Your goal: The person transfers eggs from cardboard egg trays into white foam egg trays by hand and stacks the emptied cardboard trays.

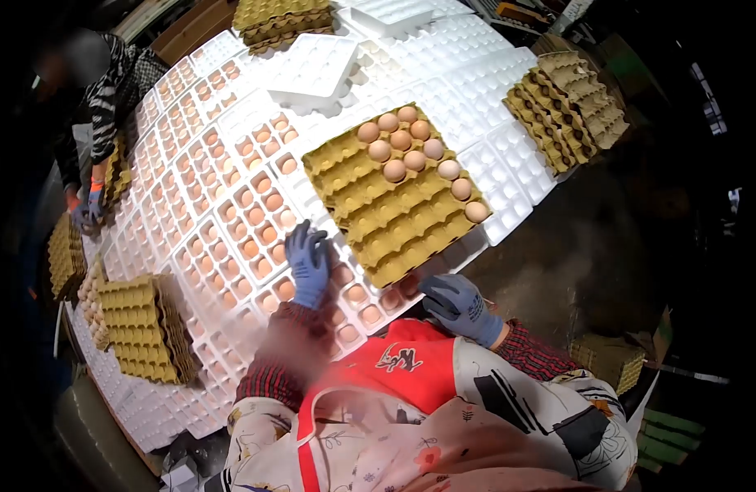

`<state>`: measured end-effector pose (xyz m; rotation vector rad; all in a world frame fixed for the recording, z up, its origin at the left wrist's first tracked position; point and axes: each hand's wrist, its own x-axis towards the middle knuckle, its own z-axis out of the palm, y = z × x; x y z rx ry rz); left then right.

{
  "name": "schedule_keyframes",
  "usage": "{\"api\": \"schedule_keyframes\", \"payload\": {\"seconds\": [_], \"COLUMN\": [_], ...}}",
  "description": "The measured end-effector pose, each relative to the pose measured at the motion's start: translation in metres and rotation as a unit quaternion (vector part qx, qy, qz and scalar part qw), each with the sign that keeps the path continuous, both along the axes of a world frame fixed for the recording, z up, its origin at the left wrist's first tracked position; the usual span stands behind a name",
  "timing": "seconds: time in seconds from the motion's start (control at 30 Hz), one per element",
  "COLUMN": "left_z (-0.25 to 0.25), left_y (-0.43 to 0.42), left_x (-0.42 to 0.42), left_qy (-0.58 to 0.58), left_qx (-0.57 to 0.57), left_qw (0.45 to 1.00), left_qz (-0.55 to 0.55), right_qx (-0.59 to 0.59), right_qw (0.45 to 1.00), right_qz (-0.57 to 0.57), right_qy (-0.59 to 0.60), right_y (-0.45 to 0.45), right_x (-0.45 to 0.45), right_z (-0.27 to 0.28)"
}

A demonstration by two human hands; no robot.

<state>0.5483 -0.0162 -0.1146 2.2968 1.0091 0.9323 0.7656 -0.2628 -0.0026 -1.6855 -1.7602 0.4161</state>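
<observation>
My left hand (pixel 307 264), in a blue-grey glove, is over the white foam egg trays (pixel 319 289), left of a yellow-brown pulp egg tray (pixel 394 215). Its fingers are slightly bent and apart, with no egg visible in them. Brown eggs (pixel 255 215) fill many foam cells around it. My right hand (pixel 460 308), gloved alike, is at the table's near edge below the pulp tray's corner. Its fingers reach left, loosely spread, beside an egg (pixel 409 287) in a foam cell; its palm is hidden. Several eggs (pixel 401 139) sit at the pulp tray's far and right side.
Stacks of pulp trays stand at the right (pixel 565 111), the back (pixel 283 20) and the lower left (pixel 148 328). A white foam piece (pixel 314 70) lies on the foam trays behind. Across at the left, another person's gloved hands (pixel 87 209) are by a pulp tray.
</observation>
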Motion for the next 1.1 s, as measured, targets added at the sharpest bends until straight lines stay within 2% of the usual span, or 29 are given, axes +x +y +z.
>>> {"api": "schedule_keyframes", "payload": {"seconds": [0.03, 0.07, 0.13, 0.17, 0.2, 0.27, 0.33, 0.4, 0.43, 0.47, 0.5, 0.53, 0.57, 0.6, 0.63, 0.67, 0.73, 0.8, 0.83, 0.87, 0.9, 0.93, 0.97, 1.0, 1.03, 1.07, 1.1], "left_z": [-0.002, 0.015, 0.101, 0.136, 0.157, 0.156, 0.152, 0.145, 0.142, 0.139, 0.134, 0.126, 0.126, 0.126, 0.123, 0.15, 0.153, 0.133, 0.134, 0.144, 0.156, 0.146, 0.149, 0.153, 0.147, 0.137, 0.131], "left_y": [0.003, 0.01, -0.004, -0.012, -0.016, -0.011, -0.004, 0.002, 0.005, 0.01, 0.013, 0.017, 0.017, 0.019, 0.023, 0.016, 0.023, 0.023, 0.024, 0.025, 0.033, 0.02, 0.004, -0.007, -0.005, -0.001, 0.002], "left_x": [0.006, 0.011, 0.049, 0.07, 0.094, 0.137, 0.171, 0.188, 0.189, 0.184, 0.178, 0.173, 0.171, 0.17, 0.168, 0.169, 0.17, 0.179, 0.177, 0.18, 0.183, 0.198, 0.21, 0.216, 0.219, 0.223, 0.225], "left_qy": [-0.129, -0.171, -0.223, -0.161, -0.098, 0.072, 0.19, 0.312, 0.315, 0.252, 0.19, 0.098, -0.013, -0.125, -0.176, -0.254, -0.398, -0.435, -0.428, -0.421, -0.088, 0.002, 0.112, 0.218, 0.218, 0.24, 0.264], "left_qx": [-0.112, -0.089, -0.122, -0.111, -0.096, 0.033, 0.018, -0.003, -0.003, -0.012, -0.022, -0.042, -0.093, -0.141, -0.303, -0.45, -0.512, -0.399, -0.469, -0.531, -0.46, -0.314, -0.171, -0.021, -0.021, -0.028, -0.036], "left_qw": [0.982, 0.976, 0.966, 0.98, 0.987, 0.991, 0.979, 0.948, 0.948, 0.966, 0.98, 0.993, 0.995, 0.982, 0.937, 0.856, 0.761, 0.806, 0.769, 0.726, 0.881, 0.944, 0.976, 0.975, 0.975, 0.969, 0.963], "left_qz": [0.082, 0.101, 0.051, -0.019, -0.083, -0.104, -0.074, -0.058, -0.055, -0.059, -0.062, -0.057, -0.043, -0.031, -0.004, 0.019, -0.015, -0.044, -0.08, -0.115, -0.063, -0.104, -0.075, -0.045, -0.042, -0.038, -0.036], "right_qx": [0.036, 0.075, 0.063, -0.009, -0.044, -0.166, -0.176, -0.11, -0.081, -0.049, -0.079, -0.086, -0.156, -0.218, -0.162, -0.113, -0.171, -0.15, -0.173, -0.179, -0.157, -0.136, -0.171, -0.048, -0.041, -0.031, -0.051], "right_qw": [0.996, 0.986, 0.966, 0.964, 0.952, 0.94, 0.945, 0.973, 0.934, 0.831, 0.763, 0.787, 0.861, 0.911, 0.971, 0.971, 0.962, 0.976, 0.944, 0.847, 0.826, 0.801, 0.838, 0.943, 0.992, 0.994, 0.978], "right_qz": [-0.073, -0.141, -0.21, -0.262, -0.26, -0.263, -0.247, -0.204, -0.207, -0.198, -0.183, -0.143, -0.157, -0.168, -0.174, -0.187, -0.194, -0.161, -0.153, -0.129, -0.124, -0.121, -0.093, 0.009, 0.016, 0.021, 0.011], "right_qy": [-0.023, -0.041, -0.136, -0.054, -0.153, -0.142, -0.125, 0.024, 0.279, 0.517, 0.614, 0.594, 0.458, 0.308, -0.028, -0.097, -0.091, -0.007, 0.236, 0.483, 0.527, 0.57, 0.51, 0.33, 0.116, -0.104, -0.204], "right_y": [0.006, 0.014, 0.031, 0.044, 0.054, 0.064, 0.064, 0.057, 0.056, 0.055, 0.056, 0.062, 0.075, 0.09, 0.1, 0.106, 0.115, 0.104, 0.097, 0.093, 0.092, 0.094, 0.1, 0.116, 0.124, 0.134, 0.14], "right_x": [0.021, 0.043, 0.088, 0.101, 0.109, 0.121, 0.125, 0.144, 0.153, 0.161, 0.172, 0.179, 0.18, 0.173, 0.164, 0.151, 0.149, 0.173, 0.184, 0.199, 0.206, 0.208, 0.213, 0.218, 0.21, 0.197, 0.183], "right_z": [0.016, 0.029, 0.046, 0.049, 0.049, 0.031, 0.036, 0.039, 0.041, 0.043, 0.046, 0.044, 0.049, 0.052, 0.046, 0.04, 0.033, 0.032, 0.048, 0.054, 0.058, 0.07, 0.068, 0.031, 0.039, 0.05, 0.054]}}
